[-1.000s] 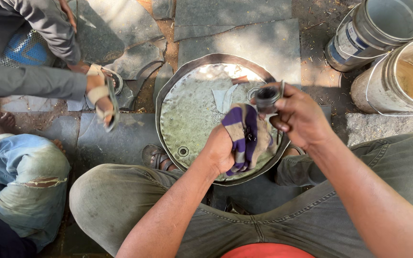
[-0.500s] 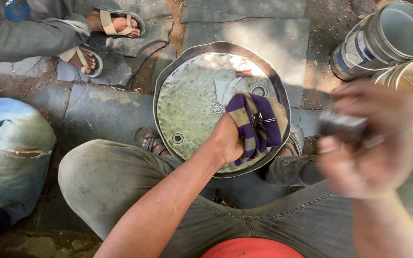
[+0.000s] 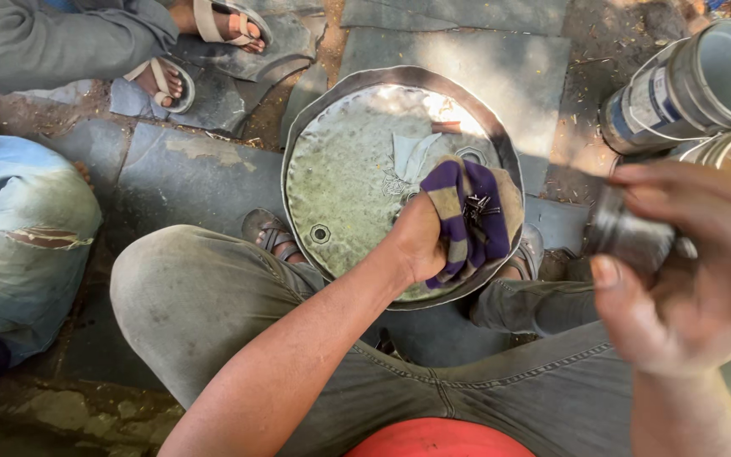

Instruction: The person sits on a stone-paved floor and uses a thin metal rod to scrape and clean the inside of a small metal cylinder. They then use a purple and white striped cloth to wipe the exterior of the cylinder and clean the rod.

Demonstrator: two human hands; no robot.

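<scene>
Over metal lid, striped cloth in left grip

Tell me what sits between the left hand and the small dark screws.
In the head view, a purple and tan striped cloth lies over the left hand, and the small dark screws rest on the cloth.

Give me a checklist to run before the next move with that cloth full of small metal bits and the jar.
1. Left hand grips cloth: ok.
2. Small metal bits sit cupped in the cloth, none seen spilling: ok.
3. Right hand holds jar: ok, though blurred.
4. Jar open or capped: cannot tell.
5. Drum lid lies under the cloth to catch drops: ok.
6. Cans stand close by the right hand, easy to knock: not ok.
</scene>
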